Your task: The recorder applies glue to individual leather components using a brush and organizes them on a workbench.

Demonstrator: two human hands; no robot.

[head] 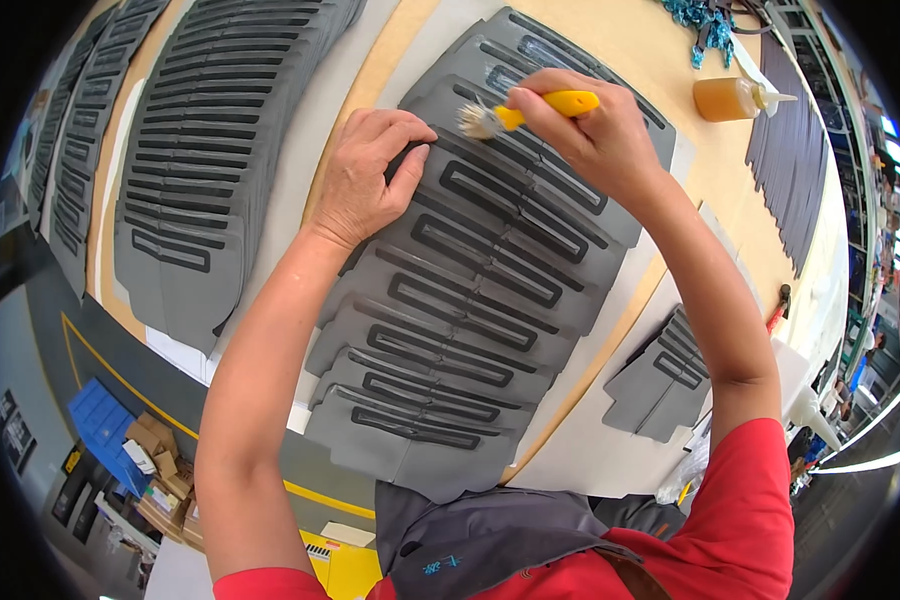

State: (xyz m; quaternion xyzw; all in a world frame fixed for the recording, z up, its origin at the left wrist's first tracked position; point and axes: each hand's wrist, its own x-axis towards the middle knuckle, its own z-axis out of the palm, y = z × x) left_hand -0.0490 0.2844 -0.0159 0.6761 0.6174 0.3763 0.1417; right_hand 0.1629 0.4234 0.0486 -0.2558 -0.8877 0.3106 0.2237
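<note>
My right hand (592, 127) holds a brush with a yellow handle (570, 103). Its pale bristles (478, 121) are over the upper part of a row of overlapping grey sheet panels (435, 450). These panels carry dark strips and long rectangular outlines. Near the top, two of the outlined areas (544, 52) look wet and glossy. At the left edge of the row, my left hand (379, 169) pinches the edge of one panel (457, 154) between thumb and fingers. Its dark underside shows between them.
To the left lies another stack of overlapping grey panels (202, 135). A bottle of amber liquid (724, 100) with a nozzle lies at upper right, beside dark strips (787, 150). Smaller panels (656, 382) and a hammer (784, 304) are at right. Cardboard boxes (166, 480) stand below left.
</note>
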